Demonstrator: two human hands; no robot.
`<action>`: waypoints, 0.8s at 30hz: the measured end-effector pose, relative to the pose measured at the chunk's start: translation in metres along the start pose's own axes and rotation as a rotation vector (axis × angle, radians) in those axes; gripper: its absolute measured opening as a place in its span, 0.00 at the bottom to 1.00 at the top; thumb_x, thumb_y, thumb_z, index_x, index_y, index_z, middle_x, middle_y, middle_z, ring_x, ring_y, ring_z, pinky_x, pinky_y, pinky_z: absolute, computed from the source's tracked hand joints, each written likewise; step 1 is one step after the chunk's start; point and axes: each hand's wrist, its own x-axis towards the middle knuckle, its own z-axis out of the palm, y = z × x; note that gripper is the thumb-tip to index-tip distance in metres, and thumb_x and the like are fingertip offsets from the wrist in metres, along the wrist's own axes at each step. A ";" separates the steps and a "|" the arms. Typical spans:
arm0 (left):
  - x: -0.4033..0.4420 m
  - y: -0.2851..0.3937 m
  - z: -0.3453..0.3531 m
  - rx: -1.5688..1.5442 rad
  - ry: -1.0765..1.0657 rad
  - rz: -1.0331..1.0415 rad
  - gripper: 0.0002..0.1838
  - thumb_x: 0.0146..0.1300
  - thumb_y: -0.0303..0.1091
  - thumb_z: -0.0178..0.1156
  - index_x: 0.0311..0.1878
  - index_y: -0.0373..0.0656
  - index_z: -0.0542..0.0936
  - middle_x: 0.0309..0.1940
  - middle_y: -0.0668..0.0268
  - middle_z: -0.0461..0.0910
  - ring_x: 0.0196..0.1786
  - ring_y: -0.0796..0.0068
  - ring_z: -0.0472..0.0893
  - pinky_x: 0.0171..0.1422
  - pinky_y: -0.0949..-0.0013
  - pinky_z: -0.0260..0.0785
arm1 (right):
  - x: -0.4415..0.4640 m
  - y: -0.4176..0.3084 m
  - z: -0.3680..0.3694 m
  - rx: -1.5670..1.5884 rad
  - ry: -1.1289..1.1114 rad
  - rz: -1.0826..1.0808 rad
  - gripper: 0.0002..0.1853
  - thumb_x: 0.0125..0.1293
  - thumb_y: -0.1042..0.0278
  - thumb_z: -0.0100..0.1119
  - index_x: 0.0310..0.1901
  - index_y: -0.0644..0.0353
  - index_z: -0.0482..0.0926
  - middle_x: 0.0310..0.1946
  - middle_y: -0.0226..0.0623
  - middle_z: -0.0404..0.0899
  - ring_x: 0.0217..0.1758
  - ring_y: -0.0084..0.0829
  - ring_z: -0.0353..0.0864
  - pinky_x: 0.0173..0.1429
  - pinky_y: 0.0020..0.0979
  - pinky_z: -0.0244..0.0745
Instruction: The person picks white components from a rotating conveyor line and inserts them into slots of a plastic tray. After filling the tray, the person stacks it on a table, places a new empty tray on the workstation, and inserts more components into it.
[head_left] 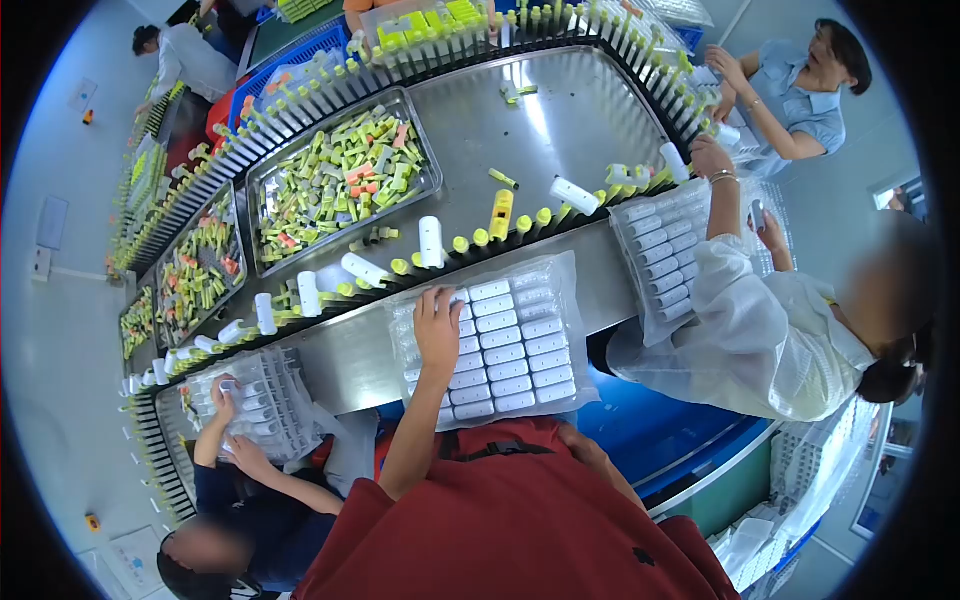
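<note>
My left hand (438, 325) reaches over a clear plastic blister tray (555, 300) lying in front of me. Its fingers curl down at the tray's upper left, closed around a small white plastic casing (461, 298). Rows of similar white casings (503, 353) fill much of the tray. Of my right arm only a part shows beside my red shirt; the hand itself is out of sight. Just beyond the tray, a white casing (430, 242) stands upright on the moving rack, near a yellow piece (501, 214).
A black-slatted conveyor (470, 250) with yellow-green holders loops around a metal table (470, 110). On it sits a metal tray (437, 180) of yellow-green and orange parts. Co-workers sit left and right, with casing trays (655, 215) before them. A blue surface (650, 420) lies at lower right.
</note>
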 end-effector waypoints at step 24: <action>0.005 -0.019 -0.018 -0.149 -0.022 -0.021 0.20 0.58 0.40 0.76 0.50 0.43 0.84 0.66 0.60 0.75 0.67 0.56 0.78 0.63 0.54 0.79 | 0.253 -0.187 -0.215 -0.753 0.668 -0.147 0.27 0.77 0.54 0.52 0.66 0.69 0.72 0.63 0.65 0.79 0.63 0.65 0.81 0.65 0.51 0.78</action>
